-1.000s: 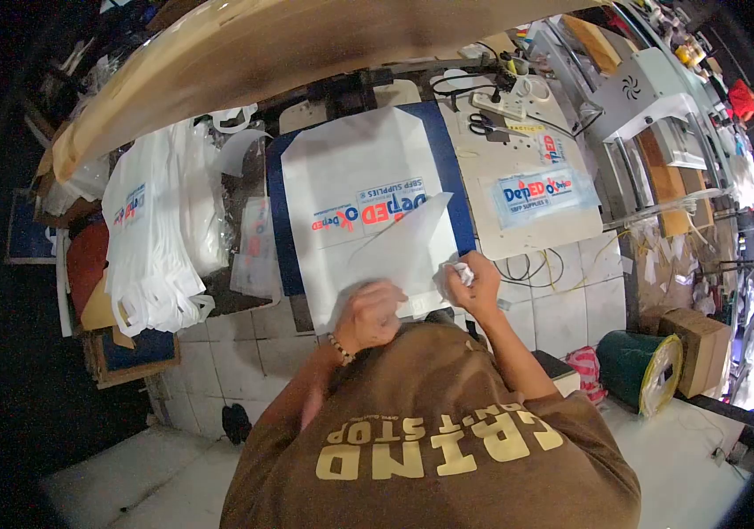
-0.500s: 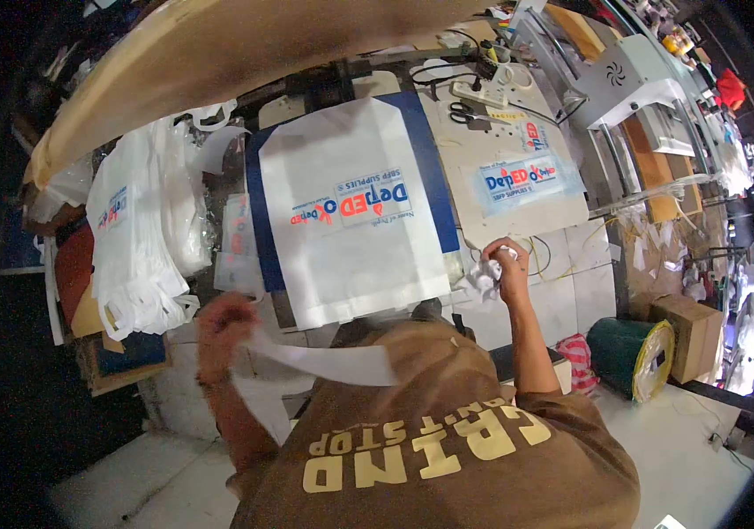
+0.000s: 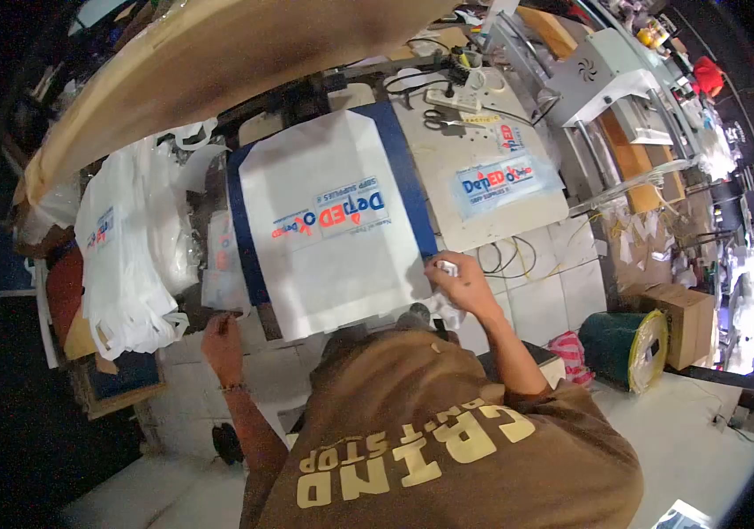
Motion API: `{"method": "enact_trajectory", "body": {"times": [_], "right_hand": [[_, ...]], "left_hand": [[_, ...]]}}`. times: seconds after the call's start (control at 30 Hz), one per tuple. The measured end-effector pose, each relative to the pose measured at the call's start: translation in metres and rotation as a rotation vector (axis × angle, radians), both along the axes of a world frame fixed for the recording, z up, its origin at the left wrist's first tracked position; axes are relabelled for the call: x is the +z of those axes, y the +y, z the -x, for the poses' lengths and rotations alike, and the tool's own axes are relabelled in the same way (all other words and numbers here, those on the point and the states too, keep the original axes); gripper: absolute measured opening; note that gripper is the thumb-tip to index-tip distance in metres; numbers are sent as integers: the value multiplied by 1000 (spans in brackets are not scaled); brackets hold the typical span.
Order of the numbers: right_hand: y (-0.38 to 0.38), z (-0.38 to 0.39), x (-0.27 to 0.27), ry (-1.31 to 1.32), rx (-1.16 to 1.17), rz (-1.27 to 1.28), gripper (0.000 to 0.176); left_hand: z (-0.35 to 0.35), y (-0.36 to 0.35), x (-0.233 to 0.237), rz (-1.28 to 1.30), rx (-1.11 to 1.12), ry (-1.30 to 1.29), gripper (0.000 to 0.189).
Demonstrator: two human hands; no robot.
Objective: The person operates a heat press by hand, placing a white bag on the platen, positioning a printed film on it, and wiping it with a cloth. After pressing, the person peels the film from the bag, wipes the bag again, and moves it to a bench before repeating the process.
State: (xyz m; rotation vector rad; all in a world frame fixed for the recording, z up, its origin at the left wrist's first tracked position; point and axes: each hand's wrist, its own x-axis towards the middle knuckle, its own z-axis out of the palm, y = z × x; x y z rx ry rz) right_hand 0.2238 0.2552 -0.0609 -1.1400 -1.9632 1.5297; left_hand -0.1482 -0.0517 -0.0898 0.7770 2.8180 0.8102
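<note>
A white printed bag lies flat on a blue board, its lettering in blue and red. At the bag's near right corner, my right hand is closed round a crumpled white piece, part of which hangs below the fingers. My left hand is away from the bag, below its left side, with fingers curled together and nothing visible in them. Nearest to it are a small printed sheet and a pile of white bags.
A pale board at the right bears a printed film, scissors and a power strip. Beyond is a machine. A green spool and cardboard box stand lower right. A brown curved surface crosses the top.
The white strip beside my left hand is out of view, and that hand is slightly lower. My right hand has moved left to the bag's corner with the crumpled piece.
</note>
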Motion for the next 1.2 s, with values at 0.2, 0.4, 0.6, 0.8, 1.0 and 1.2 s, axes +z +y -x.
{"method": "enact_trajectory", "body": {"times": [0.2, 0.4, 0.6, 0.8, 1.0, 1.2], "right_hand": [[-8, 2, -10, -435, -22, -329, 42], [-40, -3, -24, -399, -104, -278, 46], [-50, -13, -24, -283, -165, -128, 47], [-67, -22, -46, -115, -190, 127, 50], [-129, -51, -21, -4, -289, 391, 61], [-206, -107, 14, 35, -651, 445, 49]], "left_hand": [[-40, 94, -5, -56, -170, -14, 39], [-34, 100, -29, -201, -190, 42, 43], [-10, 102, -28, -192, -258, -285, 29], [-3, 136, -48, -523, -522, -584, 30], [-67, 189, 49, -300, -942, -225, 44], [-124, 233, 53, -299, -1120, -350, 42]]}}
